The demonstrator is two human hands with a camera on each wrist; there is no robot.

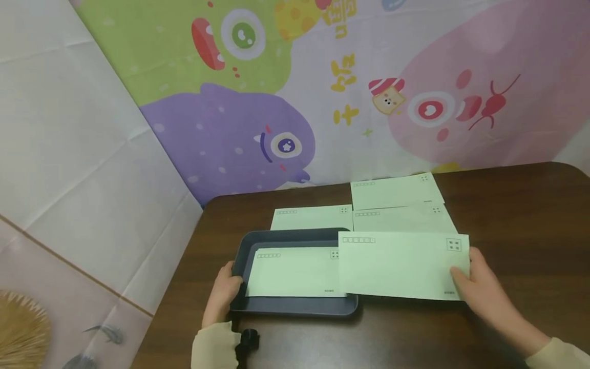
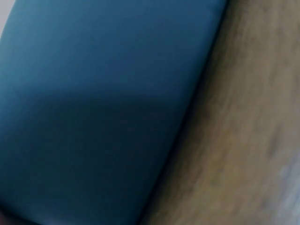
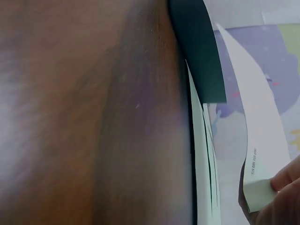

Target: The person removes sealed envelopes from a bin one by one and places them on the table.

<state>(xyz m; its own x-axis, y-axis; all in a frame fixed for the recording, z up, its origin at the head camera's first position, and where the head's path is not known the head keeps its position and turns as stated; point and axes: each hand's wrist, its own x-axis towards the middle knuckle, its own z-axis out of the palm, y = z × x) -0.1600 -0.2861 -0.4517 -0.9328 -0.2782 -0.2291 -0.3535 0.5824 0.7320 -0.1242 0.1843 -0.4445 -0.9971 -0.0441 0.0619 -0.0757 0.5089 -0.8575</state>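
My left hand grips the left rim of a dark blue-grey tray, thumb over the edge. The tray's smooth wall fills much of the left wrist view, and little of the hand shows there. Inside the tray lies a pale green envelope; whether others lie beneath it I cannot tell. My right hand pinches another pale envelope by its right end, thumb in front. This envelope overlaps the tray's right side in the head view. In the right wrist view the held envelope bends slightly.
Behind the tray, several envelopes lie on the brown wooden table: one at the left, others overlapping at the right. A cartoon-printed cloth hangs along the back edge. A small black device sits at the left wrist.
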